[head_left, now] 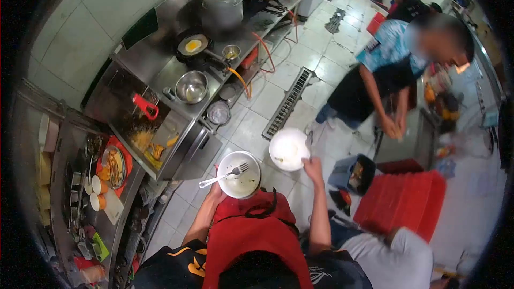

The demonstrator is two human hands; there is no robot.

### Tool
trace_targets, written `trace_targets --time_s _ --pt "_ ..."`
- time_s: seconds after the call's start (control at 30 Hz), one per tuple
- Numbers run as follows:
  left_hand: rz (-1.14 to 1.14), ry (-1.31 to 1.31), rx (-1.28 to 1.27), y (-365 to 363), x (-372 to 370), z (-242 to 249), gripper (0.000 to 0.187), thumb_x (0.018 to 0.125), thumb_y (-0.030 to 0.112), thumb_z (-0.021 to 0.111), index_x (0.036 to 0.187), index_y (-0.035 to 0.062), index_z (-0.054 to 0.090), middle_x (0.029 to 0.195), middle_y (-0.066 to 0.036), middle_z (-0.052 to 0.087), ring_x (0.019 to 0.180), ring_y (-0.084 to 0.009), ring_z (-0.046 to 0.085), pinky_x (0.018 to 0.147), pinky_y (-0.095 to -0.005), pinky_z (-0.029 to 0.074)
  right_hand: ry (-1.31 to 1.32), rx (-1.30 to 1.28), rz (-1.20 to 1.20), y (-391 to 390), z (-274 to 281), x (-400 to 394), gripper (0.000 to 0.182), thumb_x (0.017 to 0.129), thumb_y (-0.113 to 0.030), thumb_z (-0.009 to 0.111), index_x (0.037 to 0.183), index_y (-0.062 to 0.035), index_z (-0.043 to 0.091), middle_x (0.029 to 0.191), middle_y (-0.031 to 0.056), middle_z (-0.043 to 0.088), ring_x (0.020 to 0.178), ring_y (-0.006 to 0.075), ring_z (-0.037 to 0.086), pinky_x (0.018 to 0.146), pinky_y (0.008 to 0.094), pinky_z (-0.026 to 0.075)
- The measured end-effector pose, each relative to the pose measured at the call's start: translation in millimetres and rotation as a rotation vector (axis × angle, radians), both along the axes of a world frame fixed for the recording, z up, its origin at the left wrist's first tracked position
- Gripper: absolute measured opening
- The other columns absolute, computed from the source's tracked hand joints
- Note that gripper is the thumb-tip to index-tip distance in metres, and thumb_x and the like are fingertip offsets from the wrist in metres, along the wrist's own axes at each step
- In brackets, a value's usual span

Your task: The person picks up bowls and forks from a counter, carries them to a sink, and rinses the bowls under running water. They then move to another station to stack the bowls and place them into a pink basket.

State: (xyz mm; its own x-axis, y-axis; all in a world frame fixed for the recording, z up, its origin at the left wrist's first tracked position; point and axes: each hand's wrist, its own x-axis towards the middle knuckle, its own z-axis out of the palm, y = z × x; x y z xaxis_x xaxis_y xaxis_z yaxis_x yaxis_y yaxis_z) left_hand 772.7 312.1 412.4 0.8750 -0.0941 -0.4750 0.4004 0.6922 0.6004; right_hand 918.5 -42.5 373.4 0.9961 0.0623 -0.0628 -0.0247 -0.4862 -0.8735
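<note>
Our apron (251, 230) is nearest. Above it, our left hand (217, 190) grips the bowl (239, 175) with fork (225, 176); right hand (312, 165) pinches the plate (289, 149). Clearing dishes underway; setting them down should follow.

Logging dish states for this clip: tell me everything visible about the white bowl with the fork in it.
The white bowl is round and shallow-walled, looks ceramic or melamine, and holds only smears of food residue. It is held roughly level above the tiled floor, in front of a red apron, by the left hand gripping its near-left rim. A metal fork lies across it, tines inside toward the right, handle sticking out past the left rim.
</note>
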Motion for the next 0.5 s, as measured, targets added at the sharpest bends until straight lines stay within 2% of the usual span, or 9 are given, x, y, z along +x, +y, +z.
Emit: trace_targets --time_s 0.07,0.13,0.17,0.2,0.27,0.37,0.47,0.5 --pt "0.042 0.006 0.001 -3 68 -3 0.089 0.092 0.072 0.023 0.144 0.0009 0.036 0.14 -0.018 0.049 0.125 -0.0273 0.052 0.106 -0.0398 0.043 0.019 -0.01 0.051 17 -3 108 0.035 0.082 -0.024 0.062 0.076 0.01 0.058 0.058 0.0177 0.054 0.055 0.02 0.053 0.055 0.0396 0.042" --pt "0.061 0.012 -0.012 -4 139 -7 0.089 0.092 0.072 0.023 0.144 0.0012 0.036 0.14 -0.018 0.049 0.125 -0.0271 0.052 0.106 -0.0397 0.043 -0.029 0.102 0.004 35 -45 199 0.033 0.084 -0.022 0.064 0.063 0.0011 0.055 0.05 0.0023 0.049 0.044 0.0116 0.046 0.044 0.0318 0.036" --pt "0.065 0.01 -0.016 -6 176 -13 0.089 0.092 0.072 0.023 0.144 0.0013 0.037 0.139 -0.017 0.049 0.125 -0.0269 0.052 0.106 -0.0396 0.043 0.003 0.103 0.026 38 -66 241 0.032 0.086 -0.022 0.063 0.064 -0.0008 0.055 0.051 0.0007 0.048 0.045 0.0098 0.045 0.044 0.0303 0.035" --pt "0.061 0.009 -0.022 -6 215 -18 0.089 0.092 0.072 0.023 0.144 0.0015 0.037 0.139 -0.017 0.049 0.125 -0.0268 0.052 0.106 -0.0396 0.043 -0.005 0.101 0.019 42 -62 272 0.032 0.086 -0.022 0.063 0.064 -0.0008 0.055 0.051 0.0007 0.048 0.045 0.0098 0.045 0.044 0.0303 0.035" --pt "0.036 0.01 -0.023 -7 299 -24 0.088 0.092 0.072 0.023 0.144 0.0017 0.037 0.139 -0.017 0.049 0.125 -0.0266 0.052 0.106 -0.0394 0.043 0.238 0.334 -0.024 48 -56 316 0.028 0.087 -0.023 0.062 0.067 -0.0029 0.057 0.053 -0.0011 0.048 0.044 0.0102 0.044 0.043 0.0299 0.035" --pt "-0.064 -0.005 -0.006 -18 447 -20 0.087 0.093 0.071 0.023 0.144 0.0021 0.037 0.139 -0.017 0.049 0.125 -0.0263 0.052 0.106 -0.0392 0.043 0.373 0.339 -0.144 19 -77 371 0.023 0.087 -0.021 0.062 0.073 -0.0032 0.058 0.054 -0.0027 0.047 0.043 0.0096 0.043 0.042 0.0285 0.035" --pt "-0.224 -0.023 0.009 -38 594 1 0.087 0.093 0.071 0.023 0.144 0.0025 0.037 0.139 -0.016 0.05 0.125 -0.026 0.052 0.106 -0.039 0.043 0.364 0.239 -0.331 -16 -27 402 0.02 0.087 -0.019 0.062 0.076 -0.0032 0.059 0.055 -0.0039 0.046 0.043 0.008 0.041 0.041 0.0277 0.033" --pt "-0.28 -0.027 0.015 -49 640 8 0.086 0.093 0.071 0.023 0.144 0.0027 0.037 0.139 -0.016 0.05 0.125 -0.0258 0.052 0.106 -0.0389 0.043 0.279 0.287 -0.346 -38 -45 408 0.021 0.087 -0.019 0.062 0.074 -0.0026 0.059 0.054 -0.0037 0.046 0.042 0.0083 0.041 0.04 0.0284 0.033"
